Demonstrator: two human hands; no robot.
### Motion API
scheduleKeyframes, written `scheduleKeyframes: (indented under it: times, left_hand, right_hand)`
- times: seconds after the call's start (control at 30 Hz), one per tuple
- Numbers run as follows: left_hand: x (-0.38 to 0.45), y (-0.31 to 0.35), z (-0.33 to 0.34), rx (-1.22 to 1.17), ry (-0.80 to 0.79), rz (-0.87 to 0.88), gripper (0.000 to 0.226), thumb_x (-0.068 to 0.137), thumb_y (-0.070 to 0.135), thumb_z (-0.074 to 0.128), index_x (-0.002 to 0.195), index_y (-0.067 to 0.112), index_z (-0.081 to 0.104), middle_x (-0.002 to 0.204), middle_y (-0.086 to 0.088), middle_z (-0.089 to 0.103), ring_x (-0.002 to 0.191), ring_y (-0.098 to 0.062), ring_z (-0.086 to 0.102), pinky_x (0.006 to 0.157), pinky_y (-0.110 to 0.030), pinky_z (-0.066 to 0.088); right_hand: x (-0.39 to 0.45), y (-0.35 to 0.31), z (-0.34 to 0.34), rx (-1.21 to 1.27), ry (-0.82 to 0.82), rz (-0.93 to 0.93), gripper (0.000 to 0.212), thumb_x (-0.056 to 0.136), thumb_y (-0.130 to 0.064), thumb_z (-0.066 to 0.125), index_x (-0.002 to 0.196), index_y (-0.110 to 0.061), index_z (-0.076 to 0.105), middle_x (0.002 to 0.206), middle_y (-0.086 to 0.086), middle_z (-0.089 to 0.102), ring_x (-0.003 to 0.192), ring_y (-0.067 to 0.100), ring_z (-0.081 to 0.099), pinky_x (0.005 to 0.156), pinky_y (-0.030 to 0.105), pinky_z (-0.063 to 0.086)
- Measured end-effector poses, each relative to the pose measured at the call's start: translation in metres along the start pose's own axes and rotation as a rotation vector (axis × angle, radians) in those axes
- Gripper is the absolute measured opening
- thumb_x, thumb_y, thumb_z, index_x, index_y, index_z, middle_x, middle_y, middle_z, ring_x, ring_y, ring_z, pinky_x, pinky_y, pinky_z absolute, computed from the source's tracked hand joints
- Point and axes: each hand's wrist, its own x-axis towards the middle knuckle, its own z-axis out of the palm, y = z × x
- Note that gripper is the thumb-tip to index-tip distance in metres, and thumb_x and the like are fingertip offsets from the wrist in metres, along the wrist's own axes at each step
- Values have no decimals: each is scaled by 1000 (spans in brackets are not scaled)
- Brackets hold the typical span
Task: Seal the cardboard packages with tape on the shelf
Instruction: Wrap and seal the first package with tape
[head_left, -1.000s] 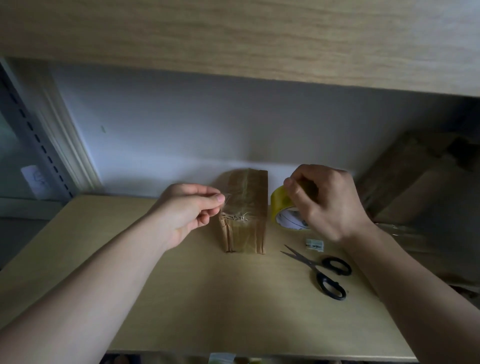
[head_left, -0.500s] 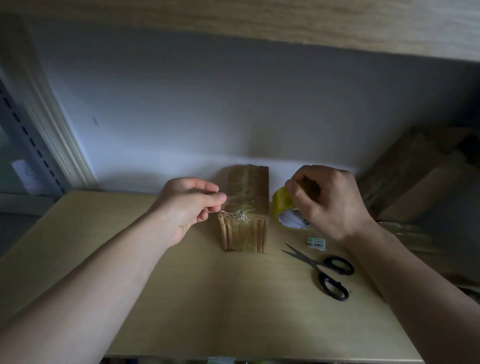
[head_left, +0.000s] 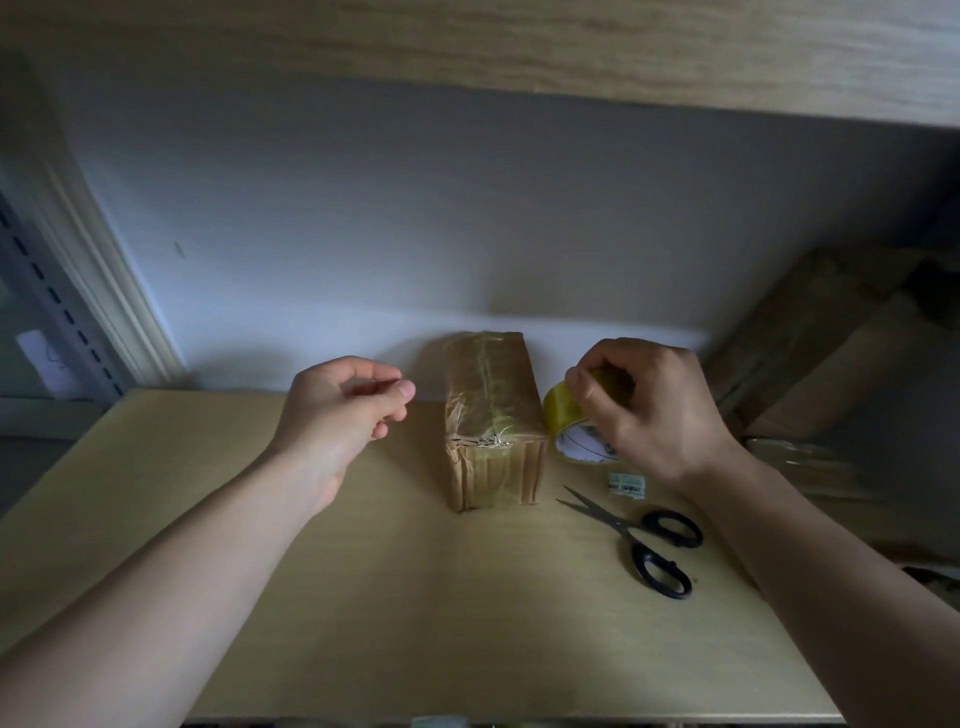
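Dim light falls on a pale wall (head_left: 415, 223) under a wooden upper board (head_left: 519, 47).

Brown package (head_left: 491, 415), yellow tape roll (head_left: 563, 415) (white core), black-handled scissors (head_left: 660, 551), pale wooden shelf (head_left: 415, 623)

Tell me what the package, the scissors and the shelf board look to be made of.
Package: brown cardboard, glossy, crinkled clear tape over it. Scissors: dull grey metal blades, black handles, probably plastic. Shelf board: pale wood-grain, smooth matt; laminate or veneer, can't tell.
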Motion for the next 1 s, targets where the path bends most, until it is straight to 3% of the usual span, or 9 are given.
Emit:
scheduleKeyframes:
  times: [0.07, 0.17, 0.33, 0.4, 0.5, 0.63, 0.77, 1.0]
  left_hand:
    - [-3, 0, 3, 50, -10, 44, 5, 91, 11, 75, 93, 7, 72, 80, -3, 72, 63, -12, 63, 61, -28, 46]
    - [-9, 2, 11, 108, -38, 100, 31, 91, 34, 75, 94, 3, 69, 72, 2, 66, 64, -16, 61, 59, -30, 45]
    - [-21, -1, 27, 359, -131, 128, 71, 53, 76, 81, 91, 20, 60, 83, 0, 67, 71, -17, 62, 69, -37, 50]
    - [-22, -5, 31, 379, -121, 137, 65, 57, 72, 80, 86, 17, 59, 78, 0, 65, 70, -17, 60, 71, -39, 52]
    - [-20, -11, 35, 283, -94, 101, 40, 86, 41, 79, 86, 7, 58, 70, -1, 59, 64, -17, 54, 65, -35, 48]
    - [-19, -19, 40, -124, -123, -192, 22, 95, 21, 71, 79, 18, 55, 58, 8, 56, 54, -11, 45, 54, -26, 37]
    - [-17, -24, 43, -315, -178, -352, 14, 89, 24, 74, 82, 24, 62, 73, 4, 54, 61, -11, 45, 54, -26, 33]
    - [-20, -42, 34, -502, -324, -318, 33, 68, 37, 84, 94, 29, 66, 90, 3, 60, 73, -9, 49, 60, -25, 33]
  right_hand:
    - [0, -1, 0, -3, 5, -5, 24, 97, -37, 60, 85, -19, 71, 76, -11, 65, 73, 3, 60, 64, 19, 42]
    - [1, -2, 0, 6, 8, -4, 25, 95, -39, 58, 85, -20, 71, 76, -12, 65, 73, 2, 60, 63, 18, 40]
    - [1, -4, 0, -1, 2, 10, 25, 95, -41, 57, 86, -22, 71, 77, -14, 64, 74, -1, 60, 63, 15, 38]
    - [1, -4, 0, 3, 0, 16, 23, 97, -38, 59, 86, -22, 71, 77, -14, 64, 74, -1, 60, 63, 15, 39]
    - [-1, -4, 0, 8, -5, 33, 21, 99, -34, 62, 87, -21, 72, 78, -12, 66, 75, 1, 61, 64, 17, 42]
    - [-3, -5, 1, 46, -22, 88, 21, 99, -34, 60, 88, -21, 72, 80, -11, 67, 76, 4, 62, 66, 23, 49]
    - [-4, -4, 4, 140, -76, 190, 23, 102, -24, 54, 89, -19, 72, 85, -9, 69, 82, 5, 62, 70, 26, 48]
    - [-8, -3, 8, 243, -156, 277, 32, 105, -18, 44, 79, -21, 62, 77, -2, 61, 76, 13, 54, 66, 29, 40]
